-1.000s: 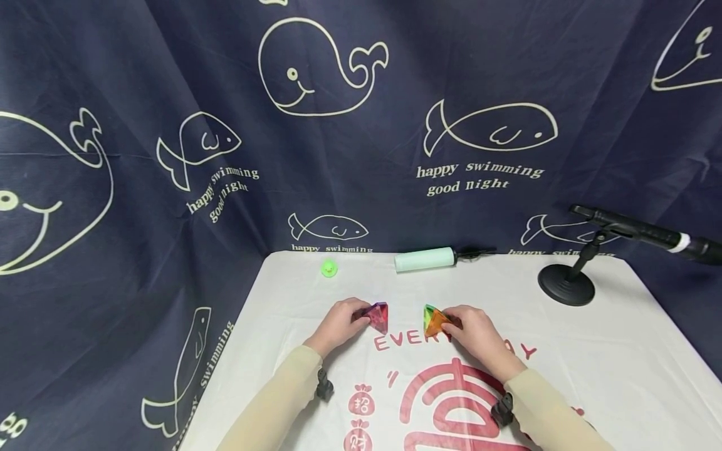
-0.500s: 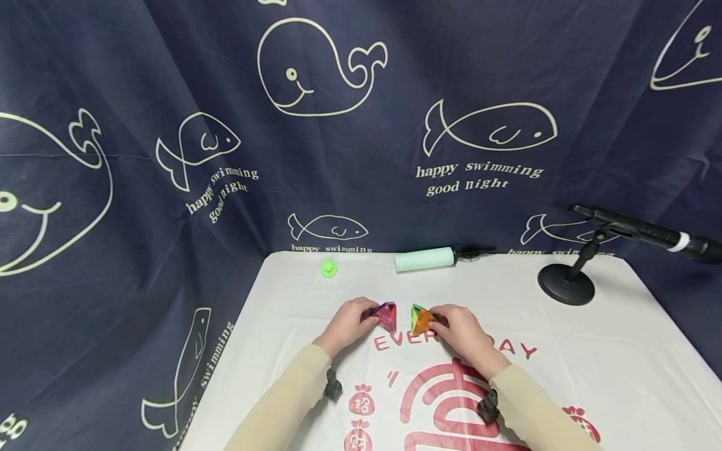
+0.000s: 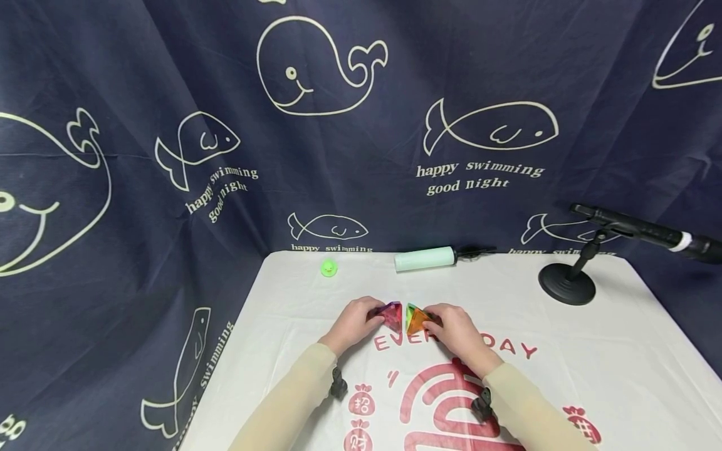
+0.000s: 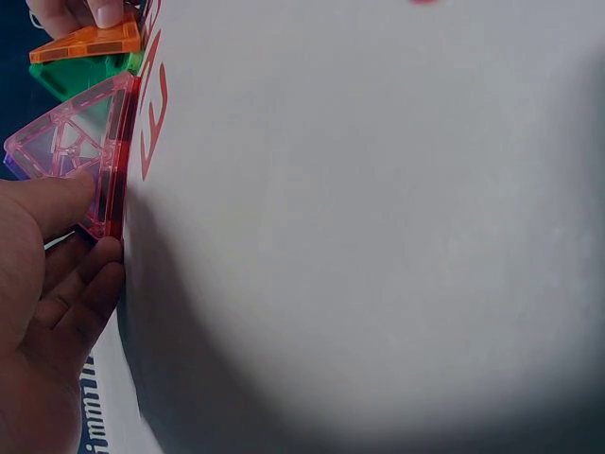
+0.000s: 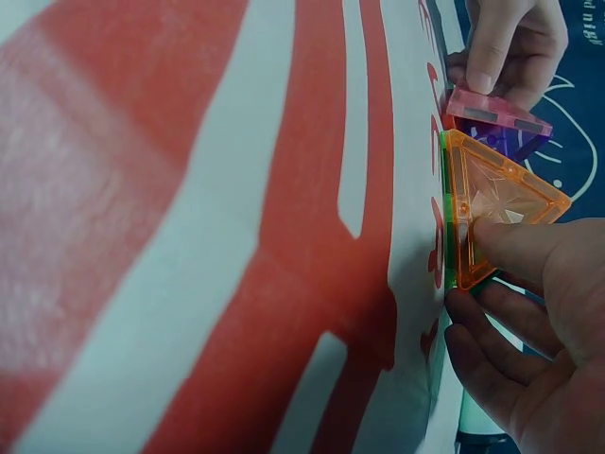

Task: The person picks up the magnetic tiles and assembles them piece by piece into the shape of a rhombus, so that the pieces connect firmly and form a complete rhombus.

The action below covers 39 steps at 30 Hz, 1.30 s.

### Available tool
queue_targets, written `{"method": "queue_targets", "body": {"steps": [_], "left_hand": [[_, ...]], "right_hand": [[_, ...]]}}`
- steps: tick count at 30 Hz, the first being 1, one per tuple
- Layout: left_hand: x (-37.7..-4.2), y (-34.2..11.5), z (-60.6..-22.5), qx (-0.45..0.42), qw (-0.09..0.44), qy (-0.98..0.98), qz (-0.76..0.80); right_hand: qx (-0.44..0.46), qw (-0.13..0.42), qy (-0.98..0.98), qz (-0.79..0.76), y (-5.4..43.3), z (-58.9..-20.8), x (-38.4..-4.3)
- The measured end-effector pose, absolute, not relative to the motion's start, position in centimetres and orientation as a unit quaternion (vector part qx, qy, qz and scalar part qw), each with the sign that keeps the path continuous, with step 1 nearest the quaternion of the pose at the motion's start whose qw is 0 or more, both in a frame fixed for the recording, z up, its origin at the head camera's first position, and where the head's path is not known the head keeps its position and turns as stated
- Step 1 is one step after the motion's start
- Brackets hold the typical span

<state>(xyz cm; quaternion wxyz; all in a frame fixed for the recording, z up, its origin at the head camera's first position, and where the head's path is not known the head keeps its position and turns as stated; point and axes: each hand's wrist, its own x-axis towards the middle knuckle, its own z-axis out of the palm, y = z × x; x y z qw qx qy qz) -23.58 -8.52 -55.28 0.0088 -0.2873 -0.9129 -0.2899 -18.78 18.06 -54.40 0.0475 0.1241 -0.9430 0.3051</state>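
In the head view my left hand (image 3: pixel 355 322) pinches a small pyramid-like piece of translucent magnetic tiles (image 3: pixel 393 318), pink and red with a purple side. Opposite it, my right hand (image 3: pixel 454 326) pinches a matching piece of orange and green magnetic tiles (image 3: pixel 417 321). The two pieces face each other with a narrow gap between them, low over the white tablecloth. The left wrist view shows the thumb pressed on the pink triangular tile (image 4: pixel 66 132). From the right wrist, the thumb lies on the orange triangular tile (image 5: pixel 501 184), with green tile edges behind it.
A light green air pump (image 3: pixel 425 259) lies along the table's back edge. Left of it sits a small bright green duck toy (image 3: pixel 329 268). A black stand (image 3: pixel 566 285) with a dark arm rises at the back right. A navy whale-print curtain (image 3: pixel 361 156) hangs behind.
Both hands have moved inward, bringing the pink-purple piece right and the orange-green piece left. The wide gap between the pieces has shrunk to a sliver.
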Motion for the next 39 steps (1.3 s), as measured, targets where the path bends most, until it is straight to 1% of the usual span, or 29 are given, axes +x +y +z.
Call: {"method": "queue_targets", "body": {"steps": [9,26,39], "left_hand": [[-23.5,-8.1,-55.1,-0.286,-0.002,-0.913,-0.289],[-23.4,-8.0,-54.9,-0.277,-0.004,-0.92,-0.277],[-23.3,-7.9,-55.1,-0.281,0.003,-0.922,-0.264]], "right_hand": [[0.131,0.047,-0.941,0.309,17.7,-54.2,-18.9],[0.119,0.051,-0.942,0.31,17.5,-54.4,-18.6],[0.118,0.052,-0.945,0.301,16.7,-53.1,-18.6]]}}
